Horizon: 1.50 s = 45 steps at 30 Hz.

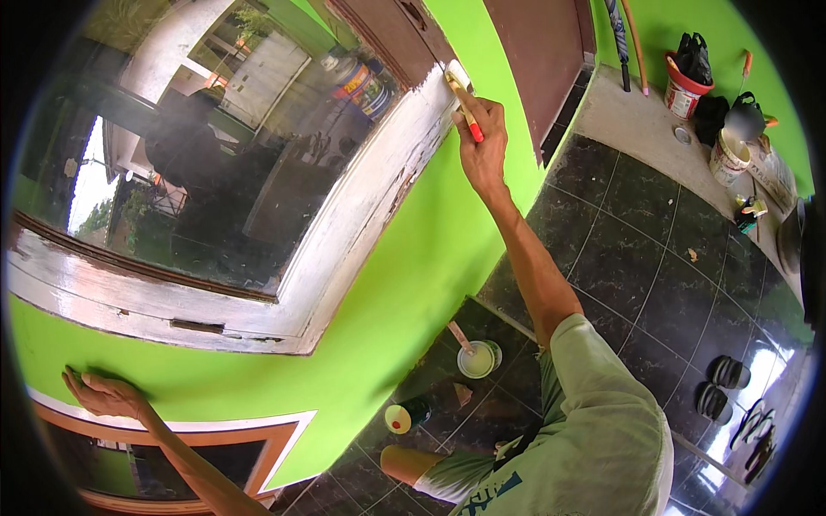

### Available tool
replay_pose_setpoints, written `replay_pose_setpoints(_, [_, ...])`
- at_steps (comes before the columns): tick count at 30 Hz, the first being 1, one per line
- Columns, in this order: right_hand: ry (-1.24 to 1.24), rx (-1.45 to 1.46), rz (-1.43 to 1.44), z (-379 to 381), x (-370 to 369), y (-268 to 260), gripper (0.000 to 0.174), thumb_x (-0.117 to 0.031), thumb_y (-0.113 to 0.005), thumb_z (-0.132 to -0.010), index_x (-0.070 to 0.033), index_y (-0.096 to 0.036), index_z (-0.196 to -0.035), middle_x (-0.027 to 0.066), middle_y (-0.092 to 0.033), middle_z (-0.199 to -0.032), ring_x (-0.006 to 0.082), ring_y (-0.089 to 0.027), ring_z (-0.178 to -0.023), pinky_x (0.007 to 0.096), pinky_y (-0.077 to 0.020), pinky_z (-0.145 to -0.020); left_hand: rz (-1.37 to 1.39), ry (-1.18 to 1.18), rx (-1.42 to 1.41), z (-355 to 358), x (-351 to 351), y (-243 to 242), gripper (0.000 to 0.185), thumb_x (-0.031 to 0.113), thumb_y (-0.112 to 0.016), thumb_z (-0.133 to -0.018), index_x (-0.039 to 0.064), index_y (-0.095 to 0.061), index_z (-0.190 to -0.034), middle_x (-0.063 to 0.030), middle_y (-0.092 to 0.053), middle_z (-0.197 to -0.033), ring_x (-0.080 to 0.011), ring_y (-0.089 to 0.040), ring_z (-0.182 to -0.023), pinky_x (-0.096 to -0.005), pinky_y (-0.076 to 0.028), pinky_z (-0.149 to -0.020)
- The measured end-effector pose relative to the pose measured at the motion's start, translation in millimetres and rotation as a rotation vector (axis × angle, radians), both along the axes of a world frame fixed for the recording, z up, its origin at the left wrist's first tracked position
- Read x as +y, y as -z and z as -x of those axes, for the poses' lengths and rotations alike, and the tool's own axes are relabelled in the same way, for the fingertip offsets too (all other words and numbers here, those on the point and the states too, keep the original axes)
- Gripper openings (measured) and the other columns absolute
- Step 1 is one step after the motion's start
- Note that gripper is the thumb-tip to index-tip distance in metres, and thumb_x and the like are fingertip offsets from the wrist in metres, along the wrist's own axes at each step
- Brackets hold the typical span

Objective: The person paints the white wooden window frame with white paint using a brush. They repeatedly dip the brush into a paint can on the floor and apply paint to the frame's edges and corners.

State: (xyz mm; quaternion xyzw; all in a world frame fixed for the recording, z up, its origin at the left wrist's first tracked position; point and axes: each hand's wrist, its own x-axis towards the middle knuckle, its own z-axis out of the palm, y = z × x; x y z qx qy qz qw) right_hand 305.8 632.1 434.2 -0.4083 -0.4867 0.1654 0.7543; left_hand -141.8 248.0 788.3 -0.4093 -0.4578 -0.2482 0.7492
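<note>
My right hand (482, 138) grips a paintbrush (470, 116) with a pale handle and red end. Its bristles touch the wooden window frame (348, 213), at the border between white paint and the brown part (393, 39) above. White covers the frame's side and lower rail, with cracks and gaps in the wood. My left hand (106, 395) rests against the green wall (387, 290) below the window, fingers apart and holding nothing. The window glass (213, 148) shows reflections. On the floor below stands an open can of pale paint (477, 361) with a stick in it.
A second can (403, 418) stands on the dark tiled floor (652, 277) near my knee. A lower framed window (277, 445) is under my left arm. Buckets (729, 158), bags and an umbrella (617, 39) line the far wall. Sandals (713, 403) lie at right.
</note>
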Motion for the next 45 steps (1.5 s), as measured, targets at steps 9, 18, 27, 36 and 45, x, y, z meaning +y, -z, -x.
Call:
replay_pose_setpoints(9, [-0.096,0.039,-0.003,-16,-3,-4,0.037,-0.01,-0.072,-0.095,-0.017,-0.071,-0.132,0.0115,-0.057,-0.104,0.0249,-0.057,-0.096,0.0365,-0.0487,-0.087,0.001,0.011,-0.008,-1,2,-1,0.068,0.055,-0.037,-0.107,-0.001,-0.066,-0.132,-0.0219,-0.064,-0.136,-0.0398,-0.059,-0.126,-0.0522,-0.046,-0.106])
replay_pose_setpoints(18, [0.025,0.039,-0.014,-15,-17,-6,0.037,-0.011,-0.07,-0.097,-0.016,-0.07,-0.133,0.0099,-0.054,-0.102,0.0227,-0.055,-0.095,0.0344,-0.0471,-0.086,-0.003,-0.01,0.015,6,-2,-3,0.067,0.055,-0.036,-0.108,-0.001,-0.067,-0.132,-0.0201,-0.064,-0.136,-0.0387,-0.059,-0.126,-0.0519,-0.045,-0.107])
replay_pose_setpoints(27, [0.057,0.04,-0.041,7,-1,-14,0.041,-0.009,-0.071,-0.096,-0.017,-0.069,-0.135,0.0112,-0.054,-0.102,0.0253,-0.054,-0.095,0.0364,-0.0473,-0.087,0.006,0.002,0.009,0,0,-1,0.066,0.054,-0.036,-0.109,0.0,-0.066,-0.132,-0.02,-0.064,-0.138,-0.0383,-0.059,-0.127,-0.0522,-0.044,-0.108])
replay_pose_setpoints(36, [0.032,0.018,0.002,3,-4,-13,0.043,-0.004,-0.071,-0.094,-0.017,-0.068,-0.136,0.0151,-0.056,-0.105,0.0292,-0.056,-0.096,0.0398,-0.0484,-0.088,0.027,0.002,0.023,6,-3,-4,0.067,0.053,-0.036,-0.109,-0.002,-0.065,-0.133,-0.021,-0.063,-0.138,-0.0389,-0.058,-0.129,-0.052,-0.044,-0.108])
replay_pose_setpoints(45, [0.012,0.058,0.023,-2,-2,-18,0.037,-0.008,-0.071,-0.095,-0.015,-0.071,-0.132,0.012,-0.055,-0.1,0.026,-0.055,-0.093,0.0381,-0.0477,-0.087,0.025,0.043,0.005,9,-2,-4,0.068,0.058,-0.035,-0.108,0.003,-0.064,-0.136,-0.0184,-0.063,-0.138,-0.0381,-0.058,-0.129,-0.0513,-0.044,-0.108])
